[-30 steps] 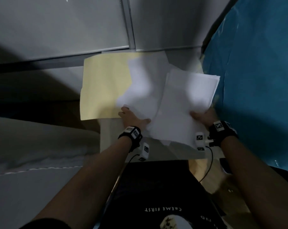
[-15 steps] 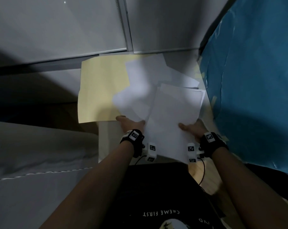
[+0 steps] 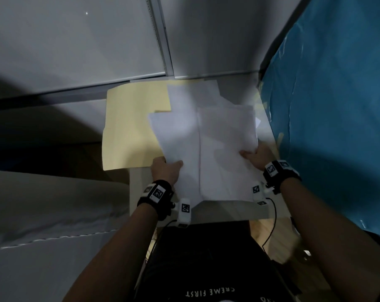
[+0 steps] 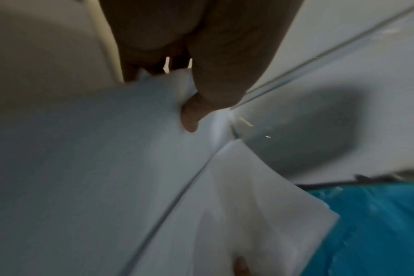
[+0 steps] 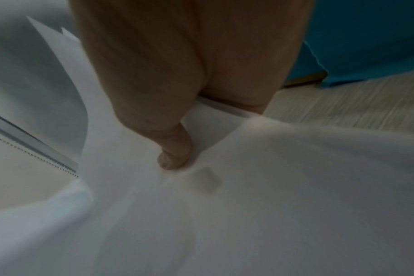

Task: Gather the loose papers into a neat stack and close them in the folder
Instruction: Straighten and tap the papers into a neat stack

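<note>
Several white papers (image 3: 208,144) overlap unevenly above a small white table (image 3: 228,209). My left hand (image 3: 166,170) pinches their near left edge, thumb on top. My right hand (image 3: 257,156) pinches the right edge, thumb on top too. In the left wrist view the thumb (image 4: 191,115) presses on the papers (image 4: 106,168). The right wrist view shows the thumb (image 5: 175,155) on the sheets (image 5: 272,205), fingers hidden beneath. An open yellow folder (image 3: 130,131) lies flat under and left of the papers, overhanging the table's left edge.
A grey wall with a metal strip (image 3: 160,40) rises just behind the table. A blue sheet (image 3: 337,105) hangs close on the right. A pale cushion (image 3: 43,203) lies at the left. My black-shirted lap (image 3: 206,258) is below the table's near edge.
Both hands have drawn the sheets together: the right bundle has slid left over the left sheets, and the fanned corners at the right have pulled in.
</note>
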Action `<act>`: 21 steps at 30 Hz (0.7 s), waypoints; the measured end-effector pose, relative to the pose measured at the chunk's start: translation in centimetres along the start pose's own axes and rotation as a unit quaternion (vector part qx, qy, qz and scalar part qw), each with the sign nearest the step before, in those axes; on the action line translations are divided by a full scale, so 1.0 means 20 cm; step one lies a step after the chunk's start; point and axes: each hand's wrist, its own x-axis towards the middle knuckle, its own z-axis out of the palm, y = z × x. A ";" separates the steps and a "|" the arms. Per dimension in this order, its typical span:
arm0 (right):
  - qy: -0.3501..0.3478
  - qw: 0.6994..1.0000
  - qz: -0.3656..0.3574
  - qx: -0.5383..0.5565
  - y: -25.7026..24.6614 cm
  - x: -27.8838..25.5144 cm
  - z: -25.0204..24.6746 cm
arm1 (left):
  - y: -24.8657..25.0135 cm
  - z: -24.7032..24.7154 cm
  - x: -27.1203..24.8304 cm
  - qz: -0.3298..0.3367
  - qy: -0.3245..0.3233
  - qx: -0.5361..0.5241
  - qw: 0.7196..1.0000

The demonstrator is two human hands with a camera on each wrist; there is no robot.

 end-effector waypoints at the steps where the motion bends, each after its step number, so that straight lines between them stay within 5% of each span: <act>1: 0.013 1.000 -0.002 -0.009 0.01 0.00 0.00 | 0.06 -0.03 -0.02 0.035 0.013 0.040 0.998; 9: 0.073 0.994 0.030 -0.071 -0.03 0.05 -0.07 | 0.41 -0.37 -0.18 0.208 0.018 0.173 0.963; 15: 0.093 0.990 0.036 -0.101 -0.03 0.10 -0.13 | 0.61 -0.73 -0.42 0.321 0.104 0.237 0.911; 18: 0.101 0.993 0.024 -0.053 -0.06 0.08 -0.14 | 0.74 -0.94 -0.49 0.385 0.107 0.094 0.912; 21: 0.089 0.995 0.025 0.041 -0.08 0.04 -0.12 | 0.76 -0.96 -0.40 0.393 0.040 -0.124 0.910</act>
